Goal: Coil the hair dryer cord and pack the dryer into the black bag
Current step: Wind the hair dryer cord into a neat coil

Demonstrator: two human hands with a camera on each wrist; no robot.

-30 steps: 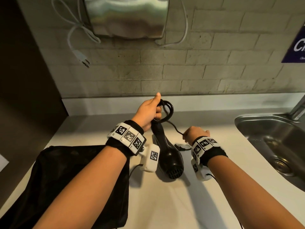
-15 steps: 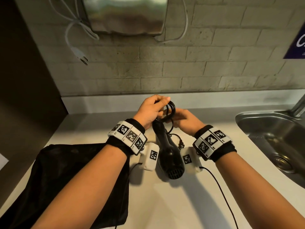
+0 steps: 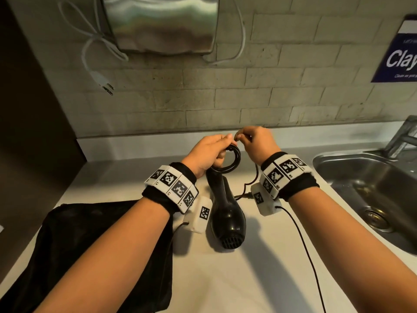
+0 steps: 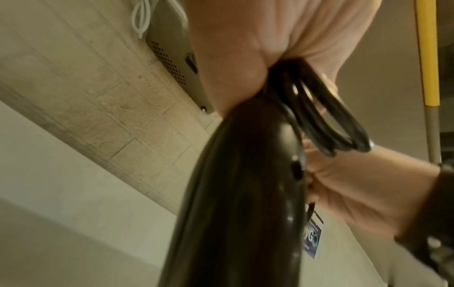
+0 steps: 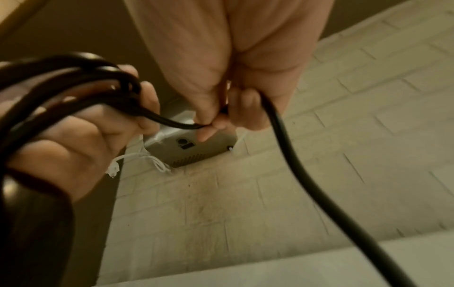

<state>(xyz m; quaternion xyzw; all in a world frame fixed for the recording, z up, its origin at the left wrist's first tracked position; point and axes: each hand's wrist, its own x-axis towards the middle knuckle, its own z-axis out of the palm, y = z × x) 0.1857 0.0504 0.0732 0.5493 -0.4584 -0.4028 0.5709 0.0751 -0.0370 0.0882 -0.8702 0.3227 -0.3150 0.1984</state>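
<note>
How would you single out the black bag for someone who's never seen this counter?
Start at the steel sink on the right and follow the pale counter to its far left end. The black bag lies flat there, partly under the left forearm. Unlike the glossy hard hair dryer beside it, it is limp, matte cloth.

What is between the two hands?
A short stretch of black cord runs from the left hand to the right hand; the right wrist view shows it.
</note>
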